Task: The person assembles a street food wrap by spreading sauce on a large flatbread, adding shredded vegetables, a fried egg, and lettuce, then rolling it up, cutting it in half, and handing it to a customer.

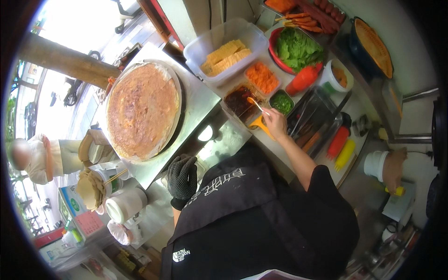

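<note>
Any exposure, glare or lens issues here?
Head view: street at left blown out; head view: steel counter shows pale glare beside the pancake; head view: dark fisheye rim; head view: right hand and spoon legible.

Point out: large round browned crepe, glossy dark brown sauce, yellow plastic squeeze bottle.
Large round browned crepe [143,111]: head view, middle of its top.
Glossy dark brown sauce [238,101]: head view, exposed surface.
Yellow plastic squeeze bottle [345,153]: head view, middle of its body.
</note>
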{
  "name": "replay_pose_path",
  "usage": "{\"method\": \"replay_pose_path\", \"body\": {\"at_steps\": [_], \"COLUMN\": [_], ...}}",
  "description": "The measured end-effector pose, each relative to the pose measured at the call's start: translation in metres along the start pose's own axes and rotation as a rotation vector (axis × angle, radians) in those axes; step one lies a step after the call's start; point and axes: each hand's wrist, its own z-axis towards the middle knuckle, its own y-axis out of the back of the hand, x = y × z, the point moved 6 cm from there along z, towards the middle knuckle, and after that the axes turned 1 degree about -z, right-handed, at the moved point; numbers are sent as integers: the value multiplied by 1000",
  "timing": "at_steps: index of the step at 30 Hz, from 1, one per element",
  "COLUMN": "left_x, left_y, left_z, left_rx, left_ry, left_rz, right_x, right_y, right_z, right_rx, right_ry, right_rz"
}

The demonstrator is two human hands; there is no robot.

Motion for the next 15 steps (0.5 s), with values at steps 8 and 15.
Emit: {"method": "replay_pose_path", "body": {"at_steps": [8, 15], "left_x": [-2, -23], "left_y": [-13, -6], "left_z": [4, 31], "left_rx": [-1, -20], "left_ry": [-44, -11], "left_rz": [46, 42], "right_x": [1, 7], "right_y": [-9, -3], "right_z": [16, 15], "right_rx": [45, 42], "right_ry": [218, 330], "right_rz": [-1, 28]}}
